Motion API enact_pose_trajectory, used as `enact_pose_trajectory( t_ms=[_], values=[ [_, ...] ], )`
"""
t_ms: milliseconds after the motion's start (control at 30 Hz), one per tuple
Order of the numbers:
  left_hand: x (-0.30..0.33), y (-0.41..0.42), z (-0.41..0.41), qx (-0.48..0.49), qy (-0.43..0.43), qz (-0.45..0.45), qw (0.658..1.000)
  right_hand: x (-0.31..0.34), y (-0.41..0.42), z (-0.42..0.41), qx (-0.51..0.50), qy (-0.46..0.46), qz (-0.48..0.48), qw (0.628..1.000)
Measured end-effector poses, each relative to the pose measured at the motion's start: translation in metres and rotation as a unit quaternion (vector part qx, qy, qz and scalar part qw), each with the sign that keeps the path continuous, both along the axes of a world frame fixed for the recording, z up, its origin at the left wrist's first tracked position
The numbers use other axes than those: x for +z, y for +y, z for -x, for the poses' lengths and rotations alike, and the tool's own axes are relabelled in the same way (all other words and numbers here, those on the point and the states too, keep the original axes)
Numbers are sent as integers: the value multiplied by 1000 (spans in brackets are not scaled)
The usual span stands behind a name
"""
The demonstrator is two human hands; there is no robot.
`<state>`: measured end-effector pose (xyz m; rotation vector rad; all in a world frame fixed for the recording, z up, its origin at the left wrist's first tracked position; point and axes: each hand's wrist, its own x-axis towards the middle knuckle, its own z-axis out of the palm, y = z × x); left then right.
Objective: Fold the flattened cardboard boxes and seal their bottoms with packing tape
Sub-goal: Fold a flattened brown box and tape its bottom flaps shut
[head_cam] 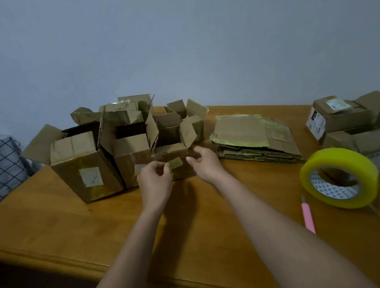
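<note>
You have several folded boxes (85,161) standing; the flat stack (254,139) remains; your left hand (155,178) and right hand (205,162) curl loosely, each grip apparently holding nothing.

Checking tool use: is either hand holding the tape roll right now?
No. The tape roll lies on the table to the right, apart from both hands, which are at a small box.

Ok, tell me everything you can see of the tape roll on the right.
The tape roll is a wide ring of glossy yellowish packing tape on a patterned inner core. It leans tilted on the wooden table, its far side against a cardboard box. Neither hand touches it. A pink cutter lies just in front, apart.
</note>
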<state>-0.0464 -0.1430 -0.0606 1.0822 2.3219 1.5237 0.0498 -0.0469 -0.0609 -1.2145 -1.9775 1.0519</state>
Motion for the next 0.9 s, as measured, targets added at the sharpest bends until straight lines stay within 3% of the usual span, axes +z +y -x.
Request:
enact_pose_trajectory(
  t_ms=[133, 267, 400, 667, 767, 900],
  values=[
    [-4, 12, 8, -16, -40, 17, 999, 2, 12, -14, -7, -10, -45, 999],
    [-9, 24, 1, -4, -31, 13, 999, -3, 34, -56, -179, -130, -219, 950],
    [-15, 40, -15, -33, -26, 17, 999, -6, 57, -92, -256, -234, -195, 917],
    [-15, 50, -35, -98, -18, 36, 994, -11, 75, -113, -272, -235, -172, 917],
    [-14, 46, -38, -116, -13, 44, 992, -11, 78, -117, -271, -200, -152, 929],
    [-8, 39, -42, -129, -13, 32, 991, 7, 74, -118, -278, -107, -215, 930]
  ],
)
